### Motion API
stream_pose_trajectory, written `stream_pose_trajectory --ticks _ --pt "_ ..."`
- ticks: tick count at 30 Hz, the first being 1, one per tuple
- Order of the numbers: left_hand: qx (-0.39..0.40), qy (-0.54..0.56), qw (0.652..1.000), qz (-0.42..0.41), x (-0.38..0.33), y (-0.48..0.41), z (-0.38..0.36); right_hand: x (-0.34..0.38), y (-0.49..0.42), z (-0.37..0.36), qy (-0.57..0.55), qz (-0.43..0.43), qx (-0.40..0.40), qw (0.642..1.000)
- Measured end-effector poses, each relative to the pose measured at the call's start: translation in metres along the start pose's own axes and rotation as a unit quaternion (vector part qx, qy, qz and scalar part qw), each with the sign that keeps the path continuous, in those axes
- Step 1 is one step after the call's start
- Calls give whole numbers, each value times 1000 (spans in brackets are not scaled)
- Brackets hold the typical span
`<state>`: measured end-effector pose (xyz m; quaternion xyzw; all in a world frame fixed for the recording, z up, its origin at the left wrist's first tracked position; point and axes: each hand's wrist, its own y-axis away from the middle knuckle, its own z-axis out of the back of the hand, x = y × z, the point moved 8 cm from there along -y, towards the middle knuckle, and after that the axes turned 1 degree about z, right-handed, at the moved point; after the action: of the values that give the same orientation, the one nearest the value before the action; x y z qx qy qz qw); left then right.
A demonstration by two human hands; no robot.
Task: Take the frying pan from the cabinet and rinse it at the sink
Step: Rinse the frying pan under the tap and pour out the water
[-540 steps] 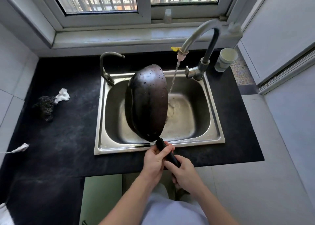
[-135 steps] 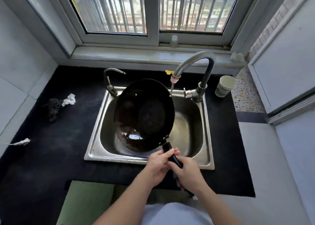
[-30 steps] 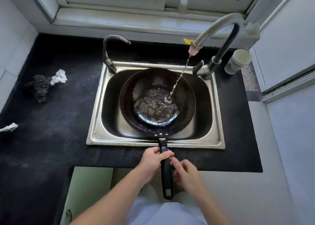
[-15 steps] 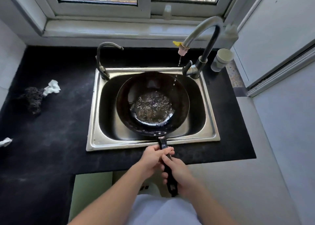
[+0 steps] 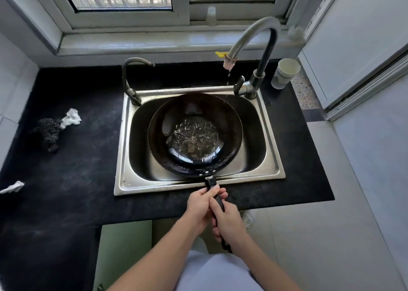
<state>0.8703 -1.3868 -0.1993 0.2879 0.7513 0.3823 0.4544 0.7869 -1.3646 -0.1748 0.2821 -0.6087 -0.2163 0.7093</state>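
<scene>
The black frying pan (image 5: pixel 195 134) sits level over the steel sink (image 5: pixel 123 136), bowl up, with a pool of rippling water in its bottom. Its black handle sticks out toward me over the sink's front rim. My left hand (image 5: pixel 199 207) grips the handle near the pan. My right hand (image 5: pixel 228 222) grips it just behind, closer to my body. The tall curved faucet (image 5: pixel 254 35) arches above the pan's far right edge; only a few drops fall from its pink spout tip.
A small second tap (image 5: pixel 130 79) stands at the sink's back left corner. A white cup (image 5: pixel 284 72) is right of the faucet. A dark scouring pad (image 5: pixel 49 132) with white paper lies on the black counter (image 5: pixel 66 180) at left. A window sill runs behind.
The stream from the faucet has dropped to a drip. My right hand has closed on the handle behind the left. The pan stays level with water in it.
</scene>
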Motion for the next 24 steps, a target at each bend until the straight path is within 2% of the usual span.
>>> stream_pose_trajectory --ticks 3,10,14,24 --pt "1 36 999 -18 3 6 -2 4 7 4 7 19 12 1000" --pt "66 125 987 -70 -24 19 -5 26 14 -1 37 78 35 996" --pt "57 108 988 -90 -17 17 -3 20 18 0 27 68 48 996" --pt "50 51 994 -79 -5 14 -25 9 16 25 14 32 36 999"
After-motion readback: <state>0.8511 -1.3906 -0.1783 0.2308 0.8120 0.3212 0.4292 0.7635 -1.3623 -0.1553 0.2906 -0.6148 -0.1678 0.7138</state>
